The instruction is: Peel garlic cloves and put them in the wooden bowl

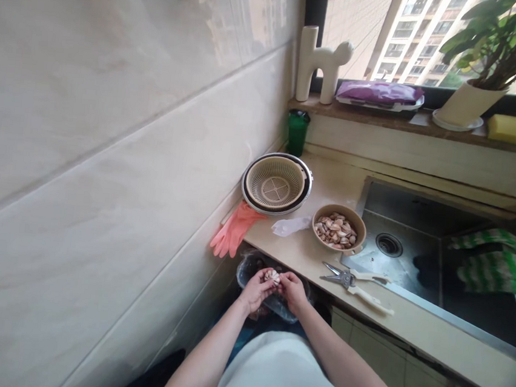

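Note:
My left hand (256,289) and my right hand (293,290) are held together low in front of me, both gripping one garlic bulb (272,275). They hover over a bin lined with a clear bag (251,264), below the counter edge. A tan bowl (359,223) with several garlic cloves sits on the counter just beyond my hands. Kitchen scissors (355,283) lie near the counter's front edge, to the right of my hands.
A beige strainer in a dark basin (276,184) sits by the wall, with pink rubber gloves (235,230) hanging off the counter. A steel sink (421,246) holds a green striped cloth (491,261). The windowsill carries a green cup (297,133), a white figure and a potted plant.

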Motion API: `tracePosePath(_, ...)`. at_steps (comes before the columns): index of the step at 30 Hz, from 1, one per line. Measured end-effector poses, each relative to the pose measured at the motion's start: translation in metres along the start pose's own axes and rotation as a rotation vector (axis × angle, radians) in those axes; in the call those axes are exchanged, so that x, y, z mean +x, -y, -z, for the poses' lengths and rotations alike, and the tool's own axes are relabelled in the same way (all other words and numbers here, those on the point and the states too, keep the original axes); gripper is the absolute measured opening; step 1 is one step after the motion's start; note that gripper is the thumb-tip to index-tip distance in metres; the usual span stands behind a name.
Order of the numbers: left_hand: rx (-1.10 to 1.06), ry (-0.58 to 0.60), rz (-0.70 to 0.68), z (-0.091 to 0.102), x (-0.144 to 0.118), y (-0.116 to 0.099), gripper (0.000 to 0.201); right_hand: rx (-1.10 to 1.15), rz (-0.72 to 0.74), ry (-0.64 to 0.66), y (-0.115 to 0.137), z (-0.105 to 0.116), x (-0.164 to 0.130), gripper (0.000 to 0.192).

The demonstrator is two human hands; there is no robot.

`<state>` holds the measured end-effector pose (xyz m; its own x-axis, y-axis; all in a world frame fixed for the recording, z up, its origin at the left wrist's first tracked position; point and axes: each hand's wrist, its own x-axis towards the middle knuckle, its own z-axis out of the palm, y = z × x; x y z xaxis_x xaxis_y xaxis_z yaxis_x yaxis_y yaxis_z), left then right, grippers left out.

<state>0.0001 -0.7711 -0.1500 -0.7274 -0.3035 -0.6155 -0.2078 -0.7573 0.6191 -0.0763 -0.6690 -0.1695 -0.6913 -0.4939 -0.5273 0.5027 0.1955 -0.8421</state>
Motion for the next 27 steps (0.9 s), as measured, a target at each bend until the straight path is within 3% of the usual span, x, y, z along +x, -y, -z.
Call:
tracePosePath(4,-0.061,-0.009,0.03,0.002,-0.004,0.003,0.044,-0.074,-0.004,-0.03,-0.006,0.001,0.0,0.02)
tracePosePath(10,-0.146,-0.143,0.049,0.006,-0.003,0.007,0.024,-0.157,0.011,0.018,-0.005,0.006,-0.008,0.017)
tracePosePath(13,-0.202,-0.144,0.003,0.006,-0.005,0.008,0.031,-0.195,0.084,0.126,0.001,0.008,-0.013,0.024)
tracePosePath(16,-0.224,-0.072,-0.035,0.002,-0.011,0.008,0.041,-0.266,0.226,0.197,0.006,0.011,-0.016,0.03)
tracePosePath(22,-0.188,0.013,-0.053,-0.016,-0.032,0.0,0.027,-0.48,0.417,0.178,0.025,0.021,-0.023,0.029)
tracePosePath(27,-0.173,0.048,-0.125,-0.046,-0.049,-0.01,0.032,-0.552,0.465,0.249,0.065,0.036,-0.035,0.029)
